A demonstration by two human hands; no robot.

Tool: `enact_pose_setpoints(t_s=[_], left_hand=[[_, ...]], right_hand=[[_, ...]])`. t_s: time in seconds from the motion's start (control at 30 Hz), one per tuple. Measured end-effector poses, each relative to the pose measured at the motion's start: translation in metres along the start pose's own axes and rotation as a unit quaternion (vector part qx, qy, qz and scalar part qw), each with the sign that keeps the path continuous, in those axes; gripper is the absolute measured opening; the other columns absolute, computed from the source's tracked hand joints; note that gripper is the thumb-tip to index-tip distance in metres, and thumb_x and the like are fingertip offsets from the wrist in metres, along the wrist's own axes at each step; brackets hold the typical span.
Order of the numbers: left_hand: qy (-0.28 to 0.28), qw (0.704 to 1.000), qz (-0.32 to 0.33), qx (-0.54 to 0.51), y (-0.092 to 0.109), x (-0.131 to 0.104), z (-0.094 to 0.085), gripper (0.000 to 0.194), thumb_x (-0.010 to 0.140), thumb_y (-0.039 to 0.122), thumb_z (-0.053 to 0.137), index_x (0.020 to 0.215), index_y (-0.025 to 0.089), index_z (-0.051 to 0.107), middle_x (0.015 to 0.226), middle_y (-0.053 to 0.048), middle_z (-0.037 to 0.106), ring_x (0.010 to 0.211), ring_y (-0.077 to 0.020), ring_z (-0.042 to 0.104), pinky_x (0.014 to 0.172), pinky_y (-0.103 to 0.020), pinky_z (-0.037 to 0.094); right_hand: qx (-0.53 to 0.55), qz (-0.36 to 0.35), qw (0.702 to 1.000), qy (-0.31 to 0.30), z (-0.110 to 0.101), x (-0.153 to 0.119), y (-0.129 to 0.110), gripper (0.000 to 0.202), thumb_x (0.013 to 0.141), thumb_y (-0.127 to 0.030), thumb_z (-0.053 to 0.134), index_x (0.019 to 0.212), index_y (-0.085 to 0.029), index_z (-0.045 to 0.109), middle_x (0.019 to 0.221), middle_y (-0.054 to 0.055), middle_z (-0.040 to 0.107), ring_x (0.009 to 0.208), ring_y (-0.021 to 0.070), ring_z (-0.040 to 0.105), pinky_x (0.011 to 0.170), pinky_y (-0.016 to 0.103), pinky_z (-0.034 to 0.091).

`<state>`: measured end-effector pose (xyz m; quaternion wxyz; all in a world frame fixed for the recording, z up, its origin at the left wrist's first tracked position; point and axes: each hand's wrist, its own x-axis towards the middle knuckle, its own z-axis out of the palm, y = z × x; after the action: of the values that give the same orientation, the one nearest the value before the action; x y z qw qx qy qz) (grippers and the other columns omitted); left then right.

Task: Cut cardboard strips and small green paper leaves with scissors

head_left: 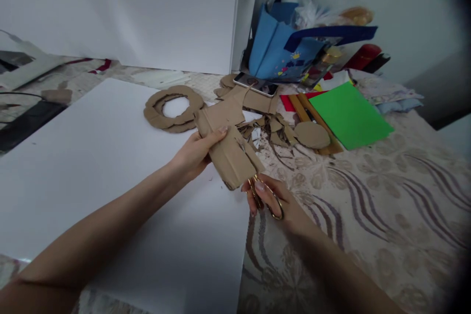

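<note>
My left hand (196, 152) grips a brown piece of cardboard (230, 157) by its left edge, thumb on top and fingers beneath. Gold-handled scissors (274, 206) are in my right hand (272, 196), with fingers through the loops. Their blades run into the cardboard's lower right end, where a slit separates a narrow strip; the blades are mostly hidden. Behind the held piece, a scalloped cardboard ring (152, 113) lies on a large white board (91, 157). Cardboard scraps (277, 130) are heaped just beyond my hands, beside a round cardboard disc (312, 136).
A phone (255, 83) rests on more cardboard at the back. Behind it stands a blue bag (272, 44). Green sheets (351, 115) lie to the right on the patterned cloth (368, 196). A black object (31, 120) is at far left; a white panel (147, 10) stands behind.
</note>
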<state>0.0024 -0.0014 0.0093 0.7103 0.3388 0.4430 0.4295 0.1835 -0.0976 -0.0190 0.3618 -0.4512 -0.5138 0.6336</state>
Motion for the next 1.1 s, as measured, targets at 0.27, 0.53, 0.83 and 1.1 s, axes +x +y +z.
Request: enact_pose_setpoints(t_s=[0.27, 0.53, 0.83, 1.1], left_hand=[[-0.04, 0.997, 0.05, 0.035, 0.002, -0.004, 0.001, 0.037, 0.073, 0.037, 0.071, 0.103, 0.017, 0.065, 0.104, -0.009, 0.069, 0.093, -0.0217, 0.064, 0.084, -0.033, 0.051], [-0.048, 0.993, 0.084, 0.061, -0.001, -0.003, 0.002, 0.036, 0.074, 0.037, 0.069, 0.102, 0.017, 0.064, 0.105, -0.01, 0.068, 0.094, -0.0231, 0.064, 0.083, -0.034, 0.052], [-0.058, 0.991, 0.091, 0.08, 0.0, -0.007, 0.004, 0.037, 0.074, 0.038, 0.069, 0.103, 0.016, 0.063, 0.112, -0.01, 0.066, 0.102, -0.025, 0.062, 0.084, -0.034, 0.052], [-0.058, 0.992, 0.087, 0.074, -0.002, -0.005, 0.003, 0.036, 0.074, 0.037, 0.069, 0.104, 0.018, 0.064, 0.107, -0.009, 0.068, 0.099, -0.0243, 0.063, 0.084, -0.033, 0.052]], right_hand=[[-0.013, 0.013, 0.999, 0.035, 0.008, 0.0, -0.005, 0.034, 0.09, -0.049, 0.044, 0.082, -0.018, 0.052, 0.054, -0.005, 0.051, 0.044, 0.0085, 0.045, 0.045, 0.023, 0.035], [-0.081, 0.03, 0.995, 0.041, 0.006, -0.003, -0.016, 0.038, 0.089, -0.051, 0.044, 0.072, -0.018, 0.05, 0.052, -0.005, 0.047, 0.043, 0.0093, 0.045, 0.046, 0.024, 0.033], [-0.073, 0.038, 0.995, 0.056, 0.006, -0.005, -0.01, 0.041, 0.088, -0.054, 0.046, 0.073, -0.016, 0.053, 0.057, -0.003, 0.048, 0.044, 0.0084, 0.046, 0.044, 0.023, 0.035], [-0.11, 0.031, 0.991, 0.075, 0.011, -0.006, 0.003, 0.045, 0.088, -0.057, 0.042, 0.07, -0.017, 0.052, 0.053, -0.003, 0.044, 0.044, 0.0095, 0.045, 0.043, 0.022, 0.035]])
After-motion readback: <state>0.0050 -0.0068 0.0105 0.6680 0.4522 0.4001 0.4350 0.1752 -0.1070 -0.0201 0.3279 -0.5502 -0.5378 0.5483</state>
